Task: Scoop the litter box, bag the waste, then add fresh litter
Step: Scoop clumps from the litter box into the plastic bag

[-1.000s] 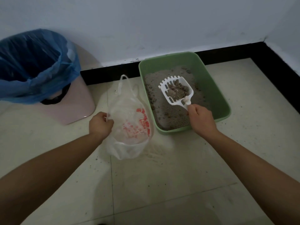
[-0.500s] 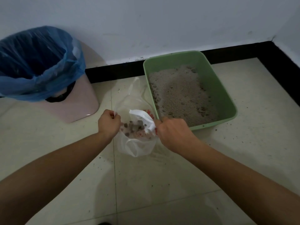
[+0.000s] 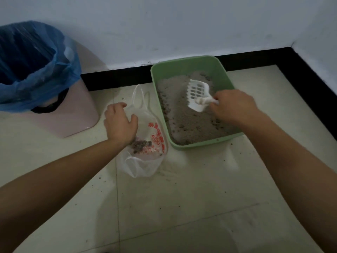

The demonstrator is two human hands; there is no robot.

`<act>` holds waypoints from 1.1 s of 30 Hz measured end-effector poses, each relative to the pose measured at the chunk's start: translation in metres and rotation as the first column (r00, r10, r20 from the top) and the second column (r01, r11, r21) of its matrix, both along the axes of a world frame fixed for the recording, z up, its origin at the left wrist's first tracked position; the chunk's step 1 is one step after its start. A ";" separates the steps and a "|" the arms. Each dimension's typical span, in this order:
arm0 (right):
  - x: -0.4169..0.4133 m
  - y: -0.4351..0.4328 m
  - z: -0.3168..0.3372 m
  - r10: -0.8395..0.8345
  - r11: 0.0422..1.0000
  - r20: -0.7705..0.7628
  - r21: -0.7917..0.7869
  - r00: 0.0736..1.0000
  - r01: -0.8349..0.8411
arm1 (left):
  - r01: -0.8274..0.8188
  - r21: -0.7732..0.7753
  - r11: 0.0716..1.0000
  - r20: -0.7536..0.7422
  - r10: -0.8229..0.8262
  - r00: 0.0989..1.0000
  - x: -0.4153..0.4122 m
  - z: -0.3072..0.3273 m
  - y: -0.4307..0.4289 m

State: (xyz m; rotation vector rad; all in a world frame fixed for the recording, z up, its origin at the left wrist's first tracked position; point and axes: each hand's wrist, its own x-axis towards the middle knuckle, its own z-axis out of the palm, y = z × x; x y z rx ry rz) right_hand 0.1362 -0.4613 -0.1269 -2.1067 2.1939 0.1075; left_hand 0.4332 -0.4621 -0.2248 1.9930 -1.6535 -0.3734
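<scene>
Right hand (image 3: 235,105): forearm comes in from lower right, knuckles up, fingers curled tight round the handle of the white scoop (image 3: 197,94), so it is clamped on the tool. Left hand (image 3: 120,121): forearm comes in from lower left, palm down, thumb spread to the right, fingers bent over the left rim of the plastic bag (image 3: 145,161). I read that as a hold on the rim, though the contact itself is hidden under the palm. Hands well apart, with the bag and the near-left wall of the box between them. Scoop: long axis runs from the handle at the right hand up and left, toothed end pointing at the far wall. The slotted head is tilted on edge just above the grey litter (image 3: 187,123); I see no load in it. Bag lies on the floor (image 3: 182,198) just left of the green litter box (image 3: 200,146), long axis near to far, handle loops toward the wall, dark clumps (image 3: 141,145) visible inside. Further left stands a pink bin (image 3: 76,115) lined with a blue liner (image 3: 36,73). Black skirting (image 3: 116,79) runs behind.
</scene>
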 end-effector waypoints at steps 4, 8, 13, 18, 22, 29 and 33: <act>-0.032 -0.010 0.002 -0.148 0.984 -0.225 0.060 0.963 0.165 | 0.118 0.034 0.992 -0.185 -0.110 0.977 -0.053 0.007 -0.006; -0.044 -0.008 -0.001 -0.180 0.971 -0.353 0.087 0.918 0.223 | 0.179 0.264 0.948 -0.269 -0.106 0.957 -0.102 0.000 -0.009; -0.051 -0.003 -0.003 -0.162 0.958 -0.424 0.147 0.891 0.245 | 0.073 0.236 0.969 -0.275 -0.005 0.962 -0.114 -0.010 -0.014; -0.074 -0.007 -0.021 -0.165 0.947 -0.320 0.212 0.933 0.241 | 0.066 0.180 0.982 -0.305 -0.008 0.952 -0.115 -0.020 -0.010; -0.102 -0.020 -0.026 -0.200 0.935 -0.173 0.259 0.964 0.241 | 0.034 0.132 0.991 -0.333 0.012 0.943 -0.115 -0.032 -0.014; -0.116 -0.040 -0.030 -0.188 0.904 0.080 0.403 0.979 0.141 | 0.021 0.106 0.994 -0.387 0.022 0.922 -0.111 -0.049 -0.018; -0.100 -0.041 -0.060 -0.223 0.908 0.348 0.414 0.911 0.064 | 0.020 0.113 0.993 -0.414 0.029 0.910 -0.112 -0.045 -0.017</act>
